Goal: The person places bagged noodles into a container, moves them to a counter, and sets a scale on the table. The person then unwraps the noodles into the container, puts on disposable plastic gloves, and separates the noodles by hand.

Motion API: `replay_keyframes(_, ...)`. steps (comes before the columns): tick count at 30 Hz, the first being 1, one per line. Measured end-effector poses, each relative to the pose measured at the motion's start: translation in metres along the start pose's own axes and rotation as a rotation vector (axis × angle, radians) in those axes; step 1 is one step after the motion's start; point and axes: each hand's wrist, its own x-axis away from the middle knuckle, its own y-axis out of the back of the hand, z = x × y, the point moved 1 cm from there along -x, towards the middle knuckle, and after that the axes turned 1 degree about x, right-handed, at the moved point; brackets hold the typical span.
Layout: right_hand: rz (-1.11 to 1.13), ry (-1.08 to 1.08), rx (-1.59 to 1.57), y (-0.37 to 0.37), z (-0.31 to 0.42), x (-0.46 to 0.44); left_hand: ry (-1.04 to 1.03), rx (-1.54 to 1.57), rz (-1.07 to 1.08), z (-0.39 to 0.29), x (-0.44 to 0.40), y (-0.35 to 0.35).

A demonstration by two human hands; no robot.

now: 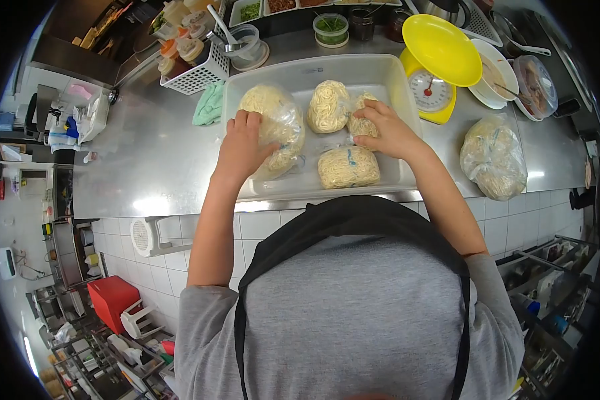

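A translucent plastic tub (pixel 237 190) holds several clear bags of pale noodles. My left hand (pixel 241 143) grips the near left side of the large bag of noodles (pixel 280 110), its fingers curved and thumb apart on the plastic. At the tub's right side, my right hand (pixel 390 133) has its fingers and thumb around a smaller bag of noodles (pixel 363 115), which is partly hidden by the fingers. Between the hands a rounded noodle bag (pixel 329 107) lies near the middle. Closer to my body sits another noodle bag (pixel 348 167) with blue marking.
A yellow kitchen scale (pixel 430 90) stands right of the tub, with a full plastic bag (pixel 493 157) farther right. A green cloth (pixel 209 105) and a white basket of bottles (pixel 195 70) are to the left. Lidded containers (pixel 331 30) line the back of the steel counter (pixel 153 140).
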Motion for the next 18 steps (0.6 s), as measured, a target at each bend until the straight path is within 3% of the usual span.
replay_keyframes(2,0.006,0.022,0.002,0.001,0.002,0.0,-0.025,0.051,-0.032,0.006,0.0,-0.01)
replay_keyframes(4,0.018,0.014,0.005,0.003,0.004,0.001,-0.038,0.175,-0.293,0.012,-0.004,-0.019)
replay_keyframes(5,0.015,0.014,0.005,0.004,0.003,0.001,-0.041,0.173,-0.295,0.016,-0.009,-0.02)
replay_keyframes(7,0.018,0.035,-0.003,0.004,0.003,0.002,-0.011,0.959,-0.3,0.019,-0.014,-0.017)
replay_keyframes(8,0.017,0.037,0.0,0.004,0.003,0.002,-0.012,0.961,-0.303,0.017,-0.014,-0.015)
replay_keyframes(10,0.03,0.022,0.001,0.005,0.003,0.0,0.059,1.36,-0.389,0.014,-0.02,-0.011)
replay_keyframes(11,0.028,0.016,0.0,0.006,0.004,0.0,0.056,1.361,-0.383,0.015,-0.022,-0.01)
replay_keyframes(13,0.025,0.017,-0.002,0.006,0.005,0.001,0.217,1.699,-0.517,0.02,-0.025,-0.011)
replay_keyframes(17,-0.082,0.031,-0.138,0.006,0.004,-0.002,0.19,1.782,-0.533,0.033,-0.031,-0.017)
replay_keyframes(18,-0.123,0.01,-0.107,0.008,0.008,0.0,0.214,1.52,-0.487,0.031,-0.031,-0.013)
